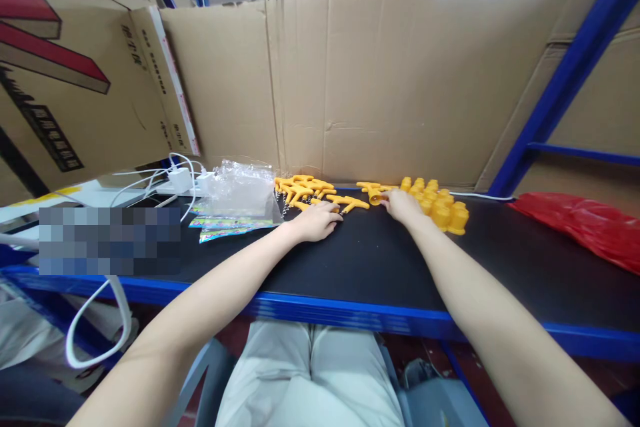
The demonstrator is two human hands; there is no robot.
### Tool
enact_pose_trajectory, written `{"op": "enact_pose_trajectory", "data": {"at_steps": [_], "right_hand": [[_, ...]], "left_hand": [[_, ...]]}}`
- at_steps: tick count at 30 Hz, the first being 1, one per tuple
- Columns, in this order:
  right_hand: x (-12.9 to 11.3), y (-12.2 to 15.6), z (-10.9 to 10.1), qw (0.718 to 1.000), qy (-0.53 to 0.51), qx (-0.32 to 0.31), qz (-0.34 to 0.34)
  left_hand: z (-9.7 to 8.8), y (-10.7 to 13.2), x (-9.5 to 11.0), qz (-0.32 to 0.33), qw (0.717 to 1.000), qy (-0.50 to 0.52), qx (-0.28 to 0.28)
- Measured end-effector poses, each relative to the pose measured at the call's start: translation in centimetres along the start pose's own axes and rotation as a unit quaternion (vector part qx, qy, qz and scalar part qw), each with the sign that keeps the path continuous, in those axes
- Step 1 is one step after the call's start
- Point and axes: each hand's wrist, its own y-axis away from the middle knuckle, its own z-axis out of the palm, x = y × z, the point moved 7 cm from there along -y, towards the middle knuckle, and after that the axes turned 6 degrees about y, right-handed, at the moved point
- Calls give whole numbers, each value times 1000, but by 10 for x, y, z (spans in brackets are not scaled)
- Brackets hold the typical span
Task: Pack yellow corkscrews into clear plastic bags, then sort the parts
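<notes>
My left hand (316, 220) lies palm down on the black worktop (370, 260), fingers curled next to a loose orange T-shaped plastic piece (349, 203). A heap of the same orange T-shaped pieces (300, 188) with small metal chains sits just beyond it. My right hand (401, 204) reaches to the far side of the worktop, and its fingertips pinch a small orange round part (375, 197). Right beside that hand stands a cluster of several orange cup-shaped parts (440, 205). Both forearms stretch out over the blue front edge.
Clear plastic bags (240, 190) lie on colourful printed cards (225, 227) at the left, with white chargers and cables (183, 180) behind. A red plastic bag (580, 227) lies at the right. Cardboard sheets (380, 80) wall the back; a blue rack post (565, 80) rises at right.
</notes>
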Motion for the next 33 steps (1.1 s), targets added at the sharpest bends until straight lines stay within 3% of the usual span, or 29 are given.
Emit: {"op": "enact_pose_trajectory", "data": {"at_steps": [7, 13, 18, 23, 28, 33], "right_hand": [[3, 0, -1, 1000, 12, -6, -4], [11, 5, -12, 998, 63, 19, -4], [7, 7, -13, 993, 111, 22, -16], [7, 5, -10, 991, 133, 0, -1], [5, 5, -12, 989, 144, 25, 15], [0, 3, -9, 990, 134, 34, 17]], "left_hand": [[0, -7, -3, -34, 999, -7, -11], [0, -51, 7, -44, 999, -4, -2], [25, -97, -5, -139, 989, 43, -38], [50, -121, -17, -209, 970, 95, -84], [42, -134, -10, -189, 977, 87, -35], [38, -135, -8, -203, 976, 71, -35]]}}
